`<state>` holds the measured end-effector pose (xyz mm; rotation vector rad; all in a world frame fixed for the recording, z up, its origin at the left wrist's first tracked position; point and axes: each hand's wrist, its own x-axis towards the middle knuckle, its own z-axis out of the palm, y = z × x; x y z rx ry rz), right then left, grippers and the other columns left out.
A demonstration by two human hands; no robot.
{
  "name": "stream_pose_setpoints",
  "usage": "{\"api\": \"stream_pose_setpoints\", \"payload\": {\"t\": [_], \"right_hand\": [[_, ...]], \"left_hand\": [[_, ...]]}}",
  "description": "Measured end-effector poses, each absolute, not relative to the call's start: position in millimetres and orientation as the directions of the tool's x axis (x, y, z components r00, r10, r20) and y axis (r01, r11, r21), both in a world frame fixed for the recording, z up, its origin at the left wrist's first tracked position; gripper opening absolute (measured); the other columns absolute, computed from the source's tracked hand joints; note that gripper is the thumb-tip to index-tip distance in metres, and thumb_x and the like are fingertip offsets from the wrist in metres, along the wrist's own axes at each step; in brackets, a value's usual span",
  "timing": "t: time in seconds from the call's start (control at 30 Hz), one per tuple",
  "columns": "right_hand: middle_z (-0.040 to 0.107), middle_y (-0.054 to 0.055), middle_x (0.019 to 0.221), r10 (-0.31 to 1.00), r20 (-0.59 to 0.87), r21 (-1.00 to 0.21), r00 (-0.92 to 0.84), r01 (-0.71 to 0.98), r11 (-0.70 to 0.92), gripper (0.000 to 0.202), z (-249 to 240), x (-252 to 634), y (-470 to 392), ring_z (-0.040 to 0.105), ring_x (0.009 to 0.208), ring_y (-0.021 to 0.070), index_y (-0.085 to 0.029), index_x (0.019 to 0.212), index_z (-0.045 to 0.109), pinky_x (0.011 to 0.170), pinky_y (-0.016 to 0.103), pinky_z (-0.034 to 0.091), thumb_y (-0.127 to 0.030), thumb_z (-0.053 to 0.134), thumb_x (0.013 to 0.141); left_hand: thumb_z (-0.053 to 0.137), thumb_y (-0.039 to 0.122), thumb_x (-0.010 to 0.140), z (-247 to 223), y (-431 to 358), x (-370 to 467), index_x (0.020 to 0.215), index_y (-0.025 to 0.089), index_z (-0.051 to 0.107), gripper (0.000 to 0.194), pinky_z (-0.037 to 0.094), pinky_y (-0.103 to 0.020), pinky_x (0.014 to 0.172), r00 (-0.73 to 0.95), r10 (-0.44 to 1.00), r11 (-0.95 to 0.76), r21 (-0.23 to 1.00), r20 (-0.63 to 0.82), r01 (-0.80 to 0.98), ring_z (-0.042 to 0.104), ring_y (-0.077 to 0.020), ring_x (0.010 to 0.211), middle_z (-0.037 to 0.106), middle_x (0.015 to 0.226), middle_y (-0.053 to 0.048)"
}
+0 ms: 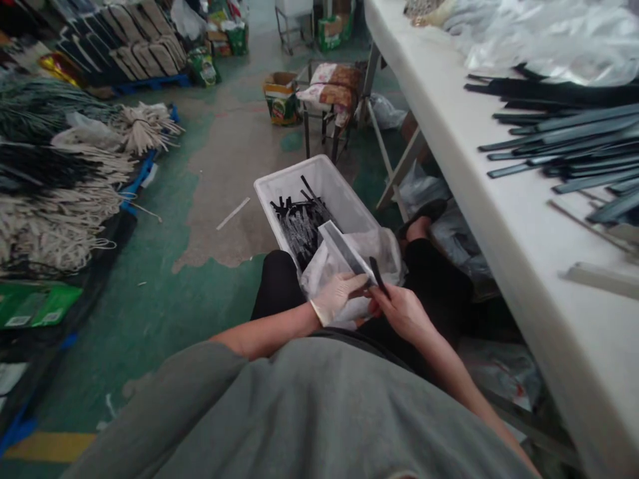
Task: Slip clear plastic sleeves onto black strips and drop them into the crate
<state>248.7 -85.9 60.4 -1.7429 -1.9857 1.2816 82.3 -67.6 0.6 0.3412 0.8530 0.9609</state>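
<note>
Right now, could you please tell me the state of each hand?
Left hand: gloved, closed on the near end of a pale-edged grey strip.
Right hand: bare, closed, holding a black strip.

We can read no word, brand or number anywhere. On the green packet [42, 304] at the left edge we see two pale label patches, their print too small to make out. The green and yellow carton [281, 103] on the floor carries printing we cannot decipher, and the green bag [204, 68] beyond it shows pale markings, likewise too blurred for us.
</note>
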Motion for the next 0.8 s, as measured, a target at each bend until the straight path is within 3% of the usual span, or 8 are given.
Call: {"api": "stream_pose_setpoints", "payload": {"t": [0.07,0.2,0.4,0.57,0.73,0.8], "right_hand": [[0.071,0.004,0.064,0.888,-0.356,-0.707,-0.292,0.706,-0.051,0.042,60.1,246.6,-82.8,0.069,0.061,0.0189,-0.022,0.071,0.062,0.062,0.028,0.048,-0.048,0.038,0.095],[0.072,0.003,0.065,0.895,-0.332,-0.701,-0.298,0.713,-0.023,0.038,57.7,246.5,-81.0,0.069,0.061,0.0198,-0.022,0.078,0.064,0.062,0.029,0.047,-0.048,0.041,0.094],[0.07,0.003,0.063,0.898,-0.336,-0.723,-0.283,0.689,-0.053,0.042,46.6,232.0,-67.5,0.067,0.059,0.0187,-0.022,0.075,0.063,0.06,0.028,0.045,-0.05,0.039,0.095],[0.071,0.003,0.063,0.883,-0.379,-0.648,-0.276,0.761,-0.041,0.042,43.1,234.6,-67.9,0.065,0.056,0.0176,-0.022,0.071,0.061,0.058,0.028,0.043,-0.051,0.04,0.095],[0.068,0.002,0.058,0.905,-0.365,-0.617,-0.217,0.785,-0.06,0.041,39.8,228.9,-64.0,0.065,0.055,0.0167,-0.022,0.067,0.057,0.057,0.026,0.042,-0.047,0.04,0.095],[0.068,0.003,0.059,0.891,-0.376,-0.643,-0.255,0.764,-0.052,0.042,39.1,231.1,-64.0,0.066,0.057,0.0172,-0.022,0.068,0.059,0.059,0.027,0.043,-0.047,0.04,0.095]], "left_hand": [[0.087,0.041,0.065,2.6,-64.2,82.4,0.08,0.013,0.073,0.035,0.049,-0.032,0.081,0.265,0.86,0.499,0.613,-0.435,-0.612,0.066,-0.017,0.077,0.072,0.082,-0.007],[0.087,0.04,0.065,7.9,-47.0,64.0,0.083,0.015,0.073,0.034,0.049,-0.029,0.082,0.051,0.894,0.352,0.627,-0.445,-0.695,0.068,-0.017,0.084,0.074,0.089,-0.007],[0.086,0.04,0.066,3.6,-52.9,66.2,0.08,0.013,0.072,0.033,0.049,-0.032,0.082,0.162,0.891,0.422,0.641,-0.424,-0.641,0.068,-0.0186,0.082,0.073,0.086,-0.007],[0.082,0.036,0.072,-7.5,-45.1,60.8,0.084,0.015,0.071,0.027,0.049,-0.03,0.084,0.009,0.861,0.365,0.606,-0.508,-0.706,0.069,-0.0178,0.085,0.074,0.086,-0.007],[0.085,0.039,0.068,-23.4,-53.4,72.2,0.076,0.014,0.071,0.03,0.049,-0.03,0.078,0.16,0.871,0.446,0.61,-0.465,-0.655,0.066,-0.0162,0.074,0.073,0.081,-0.007],[0.084,0.04,0.069,-26.1,-51.4,71.4,0.078,0.014,0.072,0.03,0.05,-0.03,0.078,0.135,0.878,0.419,0.6,-0.46,-0.682,0.067,-0.0166,0.076,0.073,0.083,-0.007]]}}
